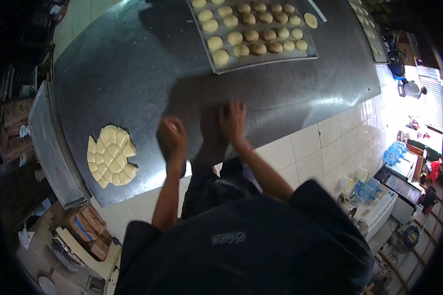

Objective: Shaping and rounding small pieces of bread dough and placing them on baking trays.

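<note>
My left hand (173, 136) is low over the dark metal worktable (147, 83), its fingers curled into a loose fist. Further right, my right hand (234, 120) is cupped palm down at the table surface, fingers bent downward. Anything under either palm is hidden. Left of my hands lies a flat round of pale dough (112, 156), scored into several pieces, with a gap along its right side. Beyond my hands a metal baking tray (266, 64) holds rows of round dough balls (221, 57), some in shadow and darker-looking.
A pale oval dough piece (310, 20) and a white strip-like tool (317, 11) lie right of the tray. Another tray of dough balls (370, 34) is at the far right. A metal sheet or tray (54, 147) stands along the table's left edge. Water jugs (366, 189) stand at right.
</note>
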